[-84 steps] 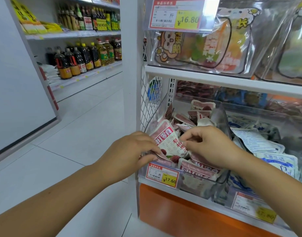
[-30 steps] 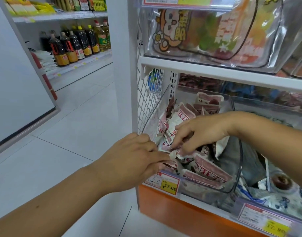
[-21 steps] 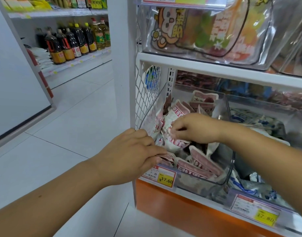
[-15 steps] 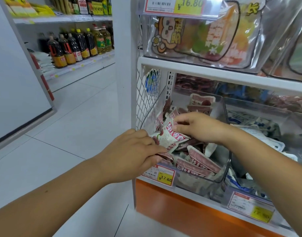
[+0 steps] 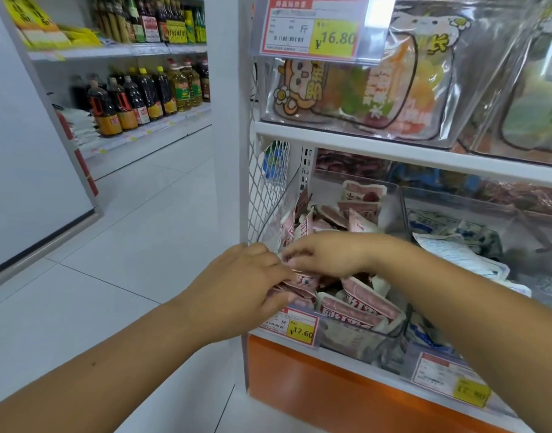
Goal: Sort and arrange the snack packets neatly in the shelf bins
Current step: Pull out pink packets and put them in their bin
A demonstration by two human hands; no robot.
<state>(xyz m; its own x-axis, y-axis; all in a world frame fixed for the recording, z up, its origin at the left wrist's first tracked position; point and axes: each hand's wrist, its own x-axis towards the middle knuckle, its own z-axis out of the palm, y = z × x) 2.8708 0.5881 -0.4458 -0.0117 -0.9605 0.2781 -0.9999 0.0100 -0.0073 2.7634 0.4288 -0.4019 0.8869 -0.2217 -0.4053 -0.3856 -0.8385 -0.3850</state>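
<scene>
My right hand (image 5: pixel 328 254) has dropped since half a second ago. The white, red-labelled packet it held up then is no longer raised, and the hand now sits low, meeting my left hand (image 5: pixel 237 292) at the front-left corner of the clear bin (image 5: pixel 401 214). The left hand grips a small stack of packets (image 5: pixel 301 281) – fingers curled over the top, with the pink-and-white edges poking out past the fingertips. The right hand's bent fingers pinch the top of that same stack, though motion blur smears the tips. The two hands are nearly touching.

The stack is just inside the bin's front wall, above the yellow 17.60 price tag (image 5: pixel 295 326). Beside it, more flat packets (image 5: pixel 356 304) of the same kind lie overlapping along the front, and others stand loosely toward the back.

The neighbouring bin to the right holds blue-and-white packets (image 5: pixel 456 251). A white mesh panel (image 5: pixel 265 189) closes the shelf's left end. Above is a bin of cartoon-printed bags (image 5: pixel 346 95) – tagged 16.80. Dark bottles (image 5: pixel 137 95) line a shelf across the aisle.
</scene>
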